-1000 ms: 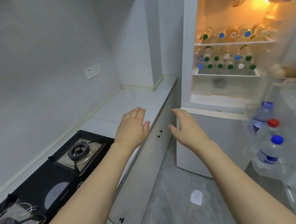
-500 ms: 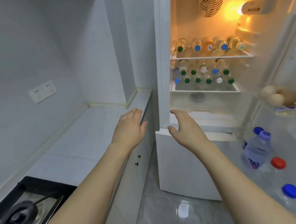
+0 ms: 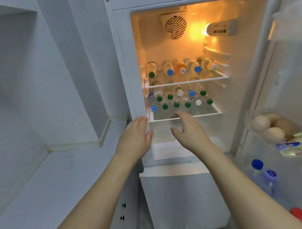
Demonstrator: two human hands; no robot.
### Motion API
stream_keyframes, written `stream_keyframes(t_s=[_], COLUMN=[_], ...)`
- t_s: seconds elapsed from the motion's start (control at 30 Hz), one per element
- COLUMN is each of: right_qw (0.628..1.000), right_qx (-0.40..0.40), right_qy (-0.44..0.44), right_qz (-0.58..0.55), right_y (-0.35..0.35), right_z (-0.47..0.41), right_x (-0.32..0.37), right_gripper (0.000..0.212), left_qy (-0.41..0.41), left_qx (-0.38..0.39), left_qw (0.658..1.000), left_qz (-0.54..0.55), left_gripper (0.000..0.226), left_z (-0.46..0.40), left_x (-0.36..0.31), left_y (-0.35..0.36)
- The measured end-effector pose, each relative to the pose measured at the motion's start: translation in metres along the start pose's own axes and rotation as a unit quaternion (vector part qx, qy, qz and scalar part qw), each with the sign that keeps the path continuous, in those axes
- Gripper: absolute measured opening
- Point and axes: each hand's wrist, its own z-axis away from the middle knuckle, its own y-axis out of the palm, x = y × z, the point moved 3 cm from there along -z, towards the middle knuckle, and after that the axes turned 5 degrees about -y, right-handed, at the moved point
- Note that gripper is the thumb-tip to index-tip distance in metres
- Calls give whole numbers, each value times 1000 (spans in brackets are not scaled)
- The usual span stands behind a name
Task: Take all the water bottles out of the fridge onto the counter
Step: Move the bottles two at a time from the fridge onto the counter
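The fridge point(image 3: 124, 63) stands open with its lamp on. Several water bottles lie on their sides on the upper shelf point(image 3: 220, 76), caps toward me, among them one with a blue cap point(image 3: 170, 72). The lower shelf point(image 3: 217, 111) carries several more bottles in two layers, mostly green-capped point(image 3: 176, 104). My left hand point(image 3: 135, 138) hovers open at the fridge's left edge, just below the lower shelf. My right hand point(image 3: 188, 129) is open too, fingers reaching to the front rim of that shelf. Neither holds anything. The white counter point(image 3: 49, 173) stretches out at the left.
The open door on the right holds eggs point(image 3: 269, 130), small packets point(image 3: 293, 145) and several upright bottles point(image 3: 262, 176) in its racks. A clear drawer point(image 3: 163, 133) sits under the lower shelf. Cabinet knobs point(image 3: 123, 205) show below the counter edge.
The view has moved closer to the fridge and the stove has dropped out of sight. Both hands have gone forward and up, from over the counter edge to the lower shelf's front.
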Motion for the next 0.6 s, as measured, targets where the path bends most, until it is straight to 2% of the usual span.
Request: stream_keyframes(t_s=[0.2, 0.37, 0.43, 0.6], right_qw=[998, 996, 995, 997], right_qx=[-67, -88, -93, -73], right_qy=[9, 9, 18, 22], right_qz=[-20, -26, -39, -14], right_y=[-19, -30, -32, -26], right_z=[-72, -135, -166, -237], right_x=[-25, -46, -57, -75], right_gripper=[55, 49, 48, 43], left_qy=[61, 64, 54, 4], left_qx=[-26, -65, -75, -41], left_qw=[998, 996, 995, 973], left_qz=[8, 3, -32, -228], left_gripper=[46, 30, 23, 22], left_z=[-82, -154, -188, -258], left_x=[-25, -41, -48, -53], left_y=[10, 12, 12, 24])
